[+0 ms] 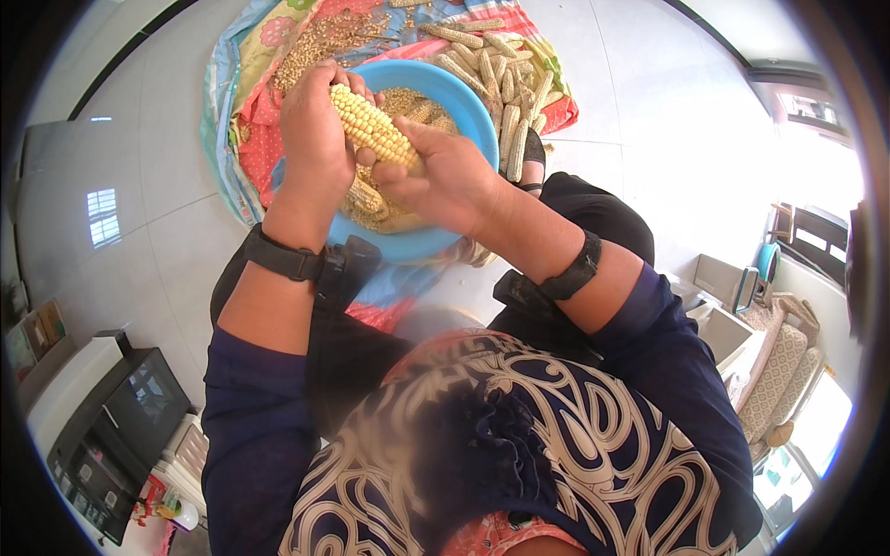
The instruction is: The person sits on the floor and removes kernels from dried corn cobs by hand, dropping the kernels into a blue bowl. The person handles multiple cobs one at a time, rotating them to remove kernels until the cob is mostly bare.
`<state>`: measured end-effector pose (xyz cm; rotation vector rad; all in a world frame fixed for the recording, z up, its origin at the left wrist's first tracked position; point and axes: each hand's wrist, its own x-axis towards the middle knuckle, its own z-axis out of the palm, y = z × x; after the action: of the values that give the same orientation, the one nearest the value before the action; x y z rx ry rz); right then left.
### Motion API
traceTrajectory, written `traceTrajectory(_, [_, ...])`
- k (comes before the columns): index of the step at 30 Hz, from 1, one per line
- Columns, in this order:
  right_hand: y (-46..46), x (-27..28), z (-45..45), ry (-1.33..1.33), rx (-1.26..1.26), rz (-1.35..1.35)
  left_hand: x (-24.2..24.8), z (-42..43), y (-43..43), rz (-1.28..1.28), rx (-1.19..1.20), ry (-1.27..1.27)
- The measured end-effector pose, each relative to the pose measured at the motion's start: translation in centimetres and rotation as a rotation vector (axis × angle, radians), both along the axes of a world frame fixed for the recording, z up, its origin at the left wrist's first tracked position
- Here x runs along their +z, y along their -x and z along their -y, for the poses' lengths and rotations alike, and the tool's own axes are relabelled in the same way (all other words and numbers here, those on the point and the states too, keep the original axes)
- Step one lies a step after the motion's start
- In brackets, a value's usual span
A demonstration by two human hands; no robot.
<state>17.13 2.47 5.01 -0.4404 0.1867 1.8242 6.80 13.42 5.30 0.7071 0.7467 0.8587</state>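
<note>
An ear of dried yellow corn (368, 126) lies tilted between my hands, above a round blue plastic basin (480, 121). My left hand (316, 125) curls round its upper end, and my right hand (448, 170) grips its lower end, the thumb lying on the kernels. Rows of kernels still cover the side of the ear that shows. Below my hands the basin holds loose kernels (400, 99) and more ears, one of them a corn ear (366, 197) near my left wrist. My hands and forearms hide part of the basin.
Many bare corn cobs (511, 76) are heaped right of the basin on a colourful cloth (261, 149). Scattered kernels (313, 52) lie on the cloth at the upper left. My sandalled foot (532, 163) is beside the cobs. A patterned sofa (782, 361) stands far right, a dark cabinet (132, 417) far left.
</note>
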Motion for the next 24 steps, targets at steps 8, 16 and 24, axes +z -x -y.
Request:
traceTrajectory(8, [-0.5, 1.2, -0.4, -0.073, 0.044, 0.078, 0.2, -1.0, 0.6, 0.003, 0.119, 0.157])
traceTrajectory(16, [-0.2, 0.2, -0.1, -0.017, -0.014, 0.009, -0.2, -0.6, 0.4, 0.036, 0.077, 0.077])
traceTrajectory(24, [-0.1, -0.2, 0.3, 0.038, 0.014, 0.019, -0.3, -0.2, 0.4, 0.023, 0.077, 0.034])
